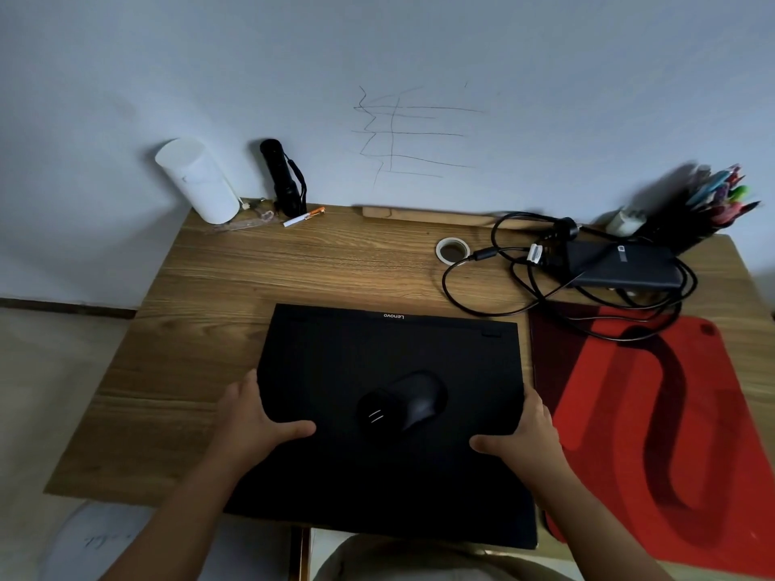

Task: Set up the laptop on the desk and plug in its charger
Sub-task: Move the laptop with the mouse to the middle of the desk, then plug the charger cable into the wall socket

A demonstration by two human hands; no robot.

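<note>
A closed black laptop point(390, 413) is held flat over the near half of the wooden tabletop point(235, 287), its near edge overhanging the front of the tabletop. The left hand point(256, 421) is clamped on the laptop's left edge, thumb laid across the lid. The right hand point(524, 434) is clamped on the right edge in the same manner. A dark rounded object point(402, 402) with two short pale marks on its near end is seen lying on the lid between the two hands; its identity cannot be told.

The charger brick point(620, 264) is located at the far right of the tabletop, with its black cable point(495, 287) coiled loosely around it and trailing onto a red mat point(654, 413), which lies just beside the laptop's right edge. A roll of tape point(452, 250) is noted near the cable. A pen holder point(708, 207), blurred, is placed at the far right corner. At the far left, against the wall, a white cylinder point(197, 178) and a black torch point(283, 178) are recorded.
</note>
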